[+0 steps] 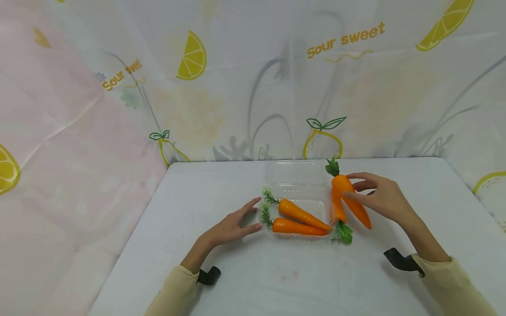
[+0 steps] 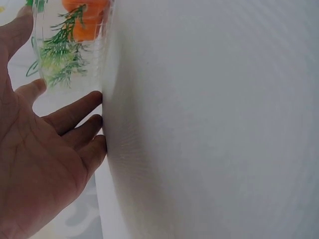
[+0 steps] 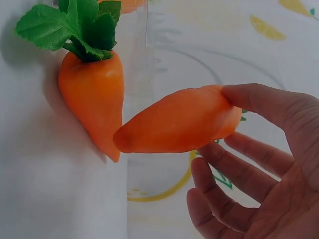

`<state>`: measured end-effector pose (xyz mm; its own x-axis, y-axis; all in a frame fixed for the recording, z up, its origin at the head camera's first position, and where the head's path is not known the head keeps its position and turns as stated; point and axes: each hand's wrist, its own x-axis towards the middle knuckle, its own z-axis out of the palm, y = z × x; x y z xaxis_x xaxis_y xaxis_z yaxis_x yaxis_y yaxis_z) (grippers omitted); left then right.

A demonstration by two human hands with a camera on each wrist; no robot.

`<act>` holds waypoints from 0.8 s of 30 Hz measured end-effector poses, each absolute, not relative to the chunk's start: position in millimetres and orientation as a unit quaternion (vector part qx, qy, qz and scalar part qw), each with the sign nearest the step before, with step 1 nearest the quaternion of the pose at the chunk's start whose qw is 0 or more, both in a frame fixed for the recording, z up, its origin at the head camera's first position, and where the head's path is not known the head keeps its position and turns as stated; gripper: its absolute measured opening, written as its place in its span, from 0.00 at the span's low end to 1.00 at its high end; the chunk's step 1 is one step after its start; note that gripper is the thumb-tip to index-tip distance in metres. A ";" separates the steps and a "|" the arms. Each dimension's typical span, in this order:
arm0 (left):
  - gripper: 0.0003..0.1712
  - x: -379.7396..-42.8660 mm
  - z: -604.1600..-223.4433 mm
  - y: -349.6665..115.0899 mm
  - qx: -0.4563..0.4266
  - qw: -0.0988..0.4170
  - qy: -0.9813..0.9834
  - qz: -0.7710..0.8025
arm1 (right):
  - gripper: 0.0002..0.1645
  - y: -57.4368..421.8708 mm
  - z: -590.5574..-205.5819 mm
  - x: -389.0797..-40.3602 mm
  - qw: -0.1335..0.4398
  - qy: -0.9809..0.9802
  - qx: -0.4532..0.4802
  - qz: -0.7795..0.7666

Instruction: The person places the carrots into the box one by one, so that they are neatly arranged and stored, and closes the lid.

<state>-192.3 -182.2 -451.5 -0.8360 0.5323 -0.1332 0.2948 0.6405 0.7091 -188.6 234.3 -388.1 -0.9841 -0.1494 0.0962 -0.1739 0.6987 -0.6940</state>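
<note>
My right hand [image 1: 381,195] pinches an orange carrot [image 3: 182,122] near its top, between thumb and fingers. Green leaves stick out at the far end of this carrot in the head view, and its tip points toward me. Under it lies another carrot [image 3: 94,94], leafy end toward me, just right of a clear plastic container [image 1: 294,192]. Two more carrots [image 1: 298,211] with feathery green tops rest inside the container, whose lid [image 1: 294,172] is folded back. My left hand [image 1: 233,224] is at the container's left side, fingers spread and thumb at the front corner.
All of this is on a table [image 1: 221,281] with a white cover. Behind it hangs a pale cloth [image 1: 237,109] printed with lemons and lettering, reaching round both sides. A black wrist strap piece [image 1: 209,275] juts out beside the left sleeve.
</note>
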 end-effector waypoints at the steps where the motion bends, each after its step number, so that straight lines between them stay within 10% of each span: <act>1: 0.47 -191.9 -451.0 -182.1 0.233 0.168 0.889 0.357 | 0.35 233.6 -388.2 -189.3 0.016 -0.921 0.089 0.378; 24: 0.46 -192.2 -450.2 -182.9 0.236 0.166 0.888 0.357 | 0.33 207.4 -381.1 -199.0 0.025 -0.909 0.115 0.401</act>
<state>-192.2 -182.9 -450.2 -0.8331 0.5384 -0.1267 0.3007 0.6331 0.7133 -199.0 207.4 -381.1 -0.9724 -0.1881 0.1381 -0.2288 0.6524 -0.7226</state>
